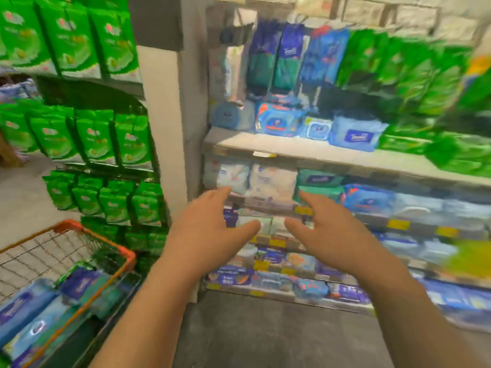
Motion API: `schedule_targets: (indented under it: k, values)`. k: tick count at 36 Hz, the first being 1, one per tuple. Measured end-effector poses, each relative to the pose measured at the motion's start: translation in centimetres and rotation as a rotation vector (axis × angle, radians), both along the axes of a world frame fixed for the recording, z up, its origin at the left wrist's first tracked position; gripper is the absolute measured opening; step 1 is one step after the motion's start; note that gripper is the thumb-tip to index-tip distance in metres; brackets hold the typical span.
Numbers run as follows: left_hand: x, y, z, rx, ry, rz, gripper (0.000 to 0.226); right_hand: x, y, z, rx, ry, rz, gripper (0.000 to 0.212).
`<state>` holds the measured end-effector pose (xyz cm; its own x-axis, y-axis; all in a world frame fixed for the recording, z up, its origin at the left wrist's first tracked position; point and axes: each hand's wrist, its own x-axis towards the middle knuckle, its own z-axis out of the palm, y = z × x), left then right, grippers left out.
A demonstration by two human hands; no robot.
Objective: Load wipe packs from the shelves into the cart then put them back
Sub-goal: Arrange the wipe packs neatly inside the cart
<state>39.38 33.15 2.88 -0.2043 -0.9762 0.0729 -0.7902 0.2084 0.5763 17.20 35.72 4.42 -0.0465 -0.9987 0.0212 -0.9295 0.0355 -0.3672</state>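
Both my hands reach toward the shelves with fingers straight and spread, holding nothing. My left hand (210, 227) and my right hand (326, 229) face each other a pack's width apart, in front of pale wipe packs (261, 224) on a lower shelf. White wipe packs (273, 181) sit on the shelf just above the fingertips. Blue wipe packs (356, 135) lie on the upper shelf board (292, 152). The wire cart (106, 248) with an orange rim stands at the lower left, with several blue and purple wipe packs (39, 312) inside. The view is blurred.
Green packs (93, 139) fill the rack on the left, behind the cart. More green packs (425, 75) crowd the right of the upper shelves. A white pillar (164, 123) separates the two racks. Grey floor (265, 333) lies under my forearms.
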Motion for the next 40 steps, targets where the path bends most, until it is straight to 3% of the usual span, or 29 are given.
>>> schedule_targets:
  k: [9,19,24,35,40]
  values:
    - [-16.4,1.2,0.6,0.021,-0.024,-0.153,0.088,-16.4,5.0,-0.3,0.047,-0.074,-0.174,0.078]
    - [-28.8,0.4,1.5,-0.004,-0.044,-0.306,0.086,-27.5,7.5,0.8,0.071,-0.122,-0.341,0.074]
    - [-34.1,-1.3,2.0,-0.007,-0.006,-0.385,0.079,-31.8,6.6,0.9,0.082,-0.144,-0.419,0.076]
    - [-45.0,-10.2,-0.1,-0.035,0.145,-0.472,0.097,-41.4,1.2,0.7,0.084,-0.010,-0.496,0.078]
    - [-50.3,-15.0,0.9,-0.018,0.151,-0.522,0.082,-45.7,-2.5,2.0,0.084,0.019,-0.525,0.079]
